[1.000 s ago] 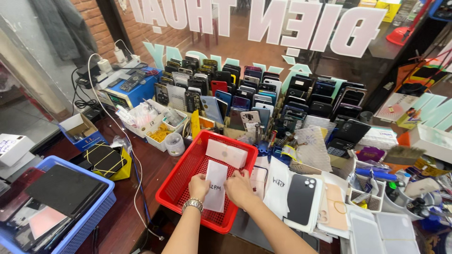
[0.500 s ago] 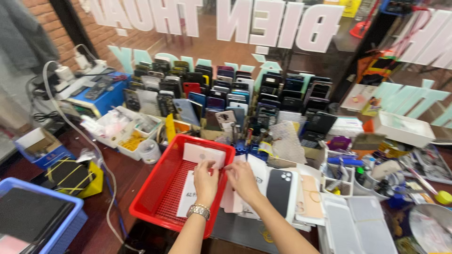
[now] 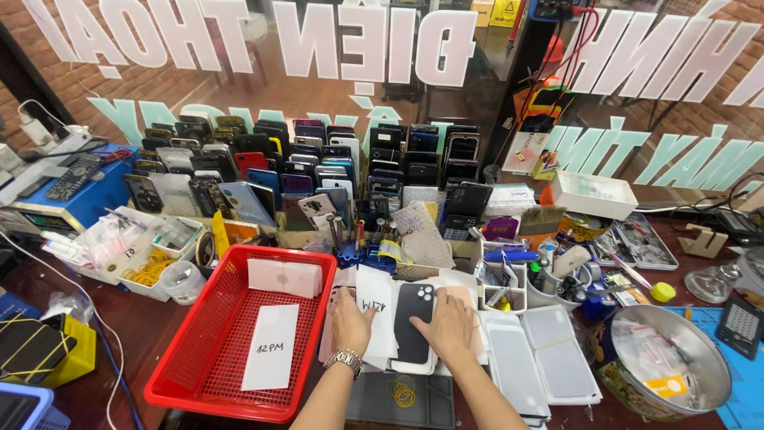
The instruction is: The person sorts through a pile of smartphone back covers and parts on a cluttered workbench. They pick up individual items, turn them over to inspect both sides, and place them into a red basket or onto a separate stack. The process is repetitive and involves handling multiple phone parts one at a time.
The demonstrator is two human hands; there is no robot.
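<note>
My left hand (image 3: 351, 321), with a metal watch on its wrist, rests on a pile of flat white packets (image 3: 376, 306) just right of a red mesh basket (image 3: 208, 374). My right hand (image 3: 448, 328) lies flat on the same pile, touching a black phone back cover (image 3: 412, 318) that lies on top. Neither hand grips anything. In the basket lie a long white packet (image 3: 271, 347) and a wider white packet (image 3: 284, 278).
Rows of upright phones (image 3: 310, 171) stand behind the pile before a lettered glass pane. Small parts trays (image 3: 119, 247) sit at left, a blue device (image 3: 76, 191) beyond them. Clear flat cases (image 3: 541, 354), tool cups (image 3: 549, 275) and a metal bowl (image 3: 668, 358) are at right.
Both hands have left the red basket and moved right onto the pile of packets; a white packet now lies in the basket. The view has shifted right.
</note>
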